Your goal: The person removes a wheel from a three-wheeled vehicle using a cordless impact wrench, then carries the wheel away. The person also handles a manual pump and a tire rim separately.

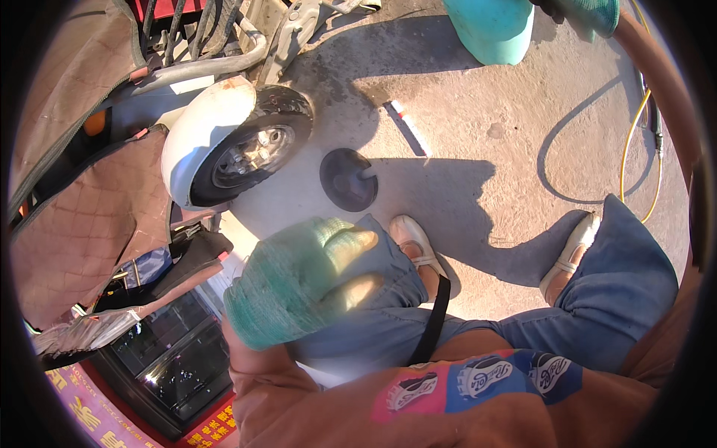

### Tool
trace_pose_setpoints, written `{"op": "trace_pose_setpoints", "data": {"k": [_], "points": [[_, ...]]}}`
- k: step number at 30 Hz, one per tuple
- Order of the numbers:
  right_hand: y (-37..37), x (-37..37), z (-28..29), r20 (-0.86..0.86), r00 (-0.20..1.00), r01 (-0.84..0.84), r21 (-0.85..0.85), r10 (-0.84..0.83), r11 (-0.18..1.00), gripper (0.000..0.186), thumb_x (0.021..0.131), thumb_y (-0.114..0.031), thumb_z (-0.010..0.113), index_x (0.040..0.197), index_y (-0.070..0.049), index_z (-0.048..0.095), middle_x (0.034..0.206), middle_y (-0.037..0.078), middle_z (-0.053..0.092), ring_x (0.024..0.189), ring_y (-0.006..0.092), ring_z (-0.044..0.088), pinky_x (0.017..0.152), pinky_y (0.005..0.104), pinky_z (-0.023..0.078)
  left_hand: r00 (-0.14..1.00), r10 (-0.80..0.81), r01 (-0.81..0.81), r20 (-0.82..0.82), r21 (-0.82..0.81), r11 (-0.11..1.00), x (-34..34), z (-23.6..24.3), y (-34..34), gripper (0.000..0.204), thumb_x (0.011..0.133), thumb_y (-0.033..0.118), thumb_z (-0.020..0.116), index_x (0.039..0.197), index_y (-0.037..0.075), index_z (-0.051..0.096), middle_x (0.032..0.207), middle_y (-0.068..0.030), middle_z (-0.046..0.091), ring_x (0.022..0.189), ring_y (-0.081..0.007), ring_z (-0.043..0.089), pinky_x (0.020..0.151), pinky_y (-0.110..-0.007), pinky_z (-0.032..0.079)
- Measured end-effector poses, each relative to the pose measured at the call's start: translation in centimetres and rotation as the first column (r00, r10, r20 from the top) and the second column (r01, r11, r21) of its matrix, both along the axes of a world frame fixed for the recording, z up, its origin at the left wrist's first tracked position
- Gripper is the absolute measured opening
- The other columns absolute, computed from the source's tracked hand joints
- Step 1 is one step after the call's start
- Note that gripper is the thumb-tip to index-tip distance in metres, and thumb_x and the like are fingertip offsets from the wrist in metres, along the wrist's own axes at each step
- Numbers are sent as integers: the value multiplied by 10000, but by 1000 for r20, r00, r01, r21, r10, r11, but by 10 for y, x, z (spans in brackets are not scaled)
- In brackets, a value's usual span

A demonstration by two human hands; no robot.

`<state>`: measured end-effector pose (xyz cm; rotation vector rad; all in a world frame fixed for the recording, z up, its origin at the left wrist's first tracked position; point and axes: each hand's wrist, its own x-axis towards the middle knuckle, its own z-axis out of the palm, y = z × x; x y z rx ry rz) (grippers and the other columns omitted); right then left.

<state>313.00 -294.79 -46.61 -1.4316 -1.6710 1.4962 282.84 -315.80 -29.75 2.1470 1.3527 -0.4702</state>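
Note:
My left hand (pixel 287 280) wears a green knitted glove with lighter fingertips and hovers over my left thigh, slightly blurred. Its thumb and finger stand apart, with nothing visible between them. At the upper right my right arm reaches far forward, and my right hand (pixel 594 16), also gloved in green, is cut by the picture's edge. Something dark shows beside its fingers, too little of it to name. Just left of that hand is a smooth turquoise rounded object (pixel 493 31), only partly in view. Ahead of my left hand lies a dark round disc (pixel 349 180) with a short pale stem.
On the left stands a vehicle with a wheel (pixel 258 153) under a white fender (pixel 211 134) and a brown quilted cover (pixel 89 224). A narrow red-and-white strip (pixel 409 128) lies on the concrete floor (pixel 478 112). A yellow hose (pixel 626 149) runs along the right.

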Motion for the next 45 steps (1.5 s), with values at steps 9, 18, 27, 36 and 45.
{"op": "trace_pose_setpoints", "data": {"k": [9, 18, 27, 36, 45], "points": [[5, -4, 7, 123, 991, 59, -15, -57, 998, 215, 797, -199, 652, 750, 10, 632, 579, 75, 568, 422, 149, 529, 366, 278, 421, 997, 71, -67, 29, -138, 988, -7, -5, -2, 439, 730, 269, 763, 1102, 72, 638, 1018, -99, 648, 885, -300, 623, 751, -389, 493], [6, -4, 5, 43, 999, 16, 7, -16, 1000, 219, 799, -199, 628, 761, 16, 630, 579, 91, 560, 405, 163, 521, 336, 284, 407, 996, 0, 11, 88, -126, 992, 1, -8, -1, 514, 699, 274, 777, 1145, 73, 621, 1029, -128, 643, 899, -314, 629, 737, -396, 509], [-4, -11, 21, 145, 989, 42, -25, -37, 999, 231, 817, -204, 621, 750, 18, 626, 531, 93, 547, 352, 158, 486, 282, 285, 365, 991, -19, 39, 135, -147, 988, 5, -11, 1, 482, 761, 279, 705, 1155, 24, 593, 1036, -157, 635, 902, -326, 624, 772, -398, 512], [-19, -17, 31, 173, 983, 74, -25, -69, 997, 220, 843, -213, 625, 819, 5, 637, 545, 63, 557, 361, 128, 489, 280, 258, 363, 983, -69, 80, 168, -60, 995, 10, -12, 1, 446, 813, 302, 655, 1142, 9, 583, 989, -140, 605, 909, -318, 603, 737, -404, 503], [-13, 5, 9, 172, 966, -184, -73, 194, 980, 155, 823, -188, 637, 834, -34, 657, 596, 45, 589, 402, 100, 509, 330, 235, 405, 974, -114, 114, 197, 12, 993, 8, -17, -2, 466, 805, 339, 663, 1136, 19, 586, 945, -119, 601, 846, -302, 613, 693, -383, 506]]}}
